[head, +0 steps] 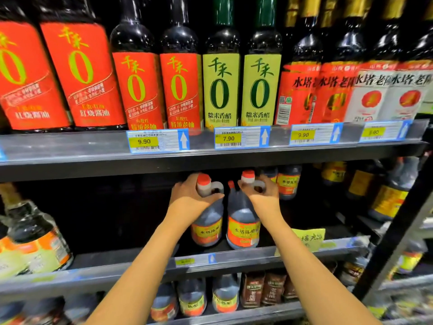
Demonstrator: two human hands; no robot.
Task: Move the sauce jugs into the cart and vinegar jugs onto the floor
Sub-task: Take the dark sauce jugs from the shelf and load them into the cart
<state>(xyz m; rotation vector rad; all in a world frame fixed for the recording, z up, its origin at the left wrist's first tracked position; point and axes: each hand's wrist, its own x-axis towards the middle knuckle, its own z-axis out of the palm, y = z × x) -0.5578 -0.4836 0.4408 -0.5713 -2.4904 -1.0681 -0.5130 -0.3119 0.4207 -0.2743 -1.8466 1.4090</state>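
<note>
Now I'm gripping two vinegar jugs on the middle shelf (246, 257). My left hand (192, 197) is wrapping its fingers (185, 184) tight round the neck of the left jug (207, 228), under its red cap (203, 178). My right hand (261, 194) is curling round the handle of the right jug (243, 227). Both jugs are standing upright, side by side.

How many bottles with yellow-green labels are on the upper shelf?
2. They stand side by side in the middle of the upper shelf: left bottle, right bottle. More may be hidden behind.
</note>
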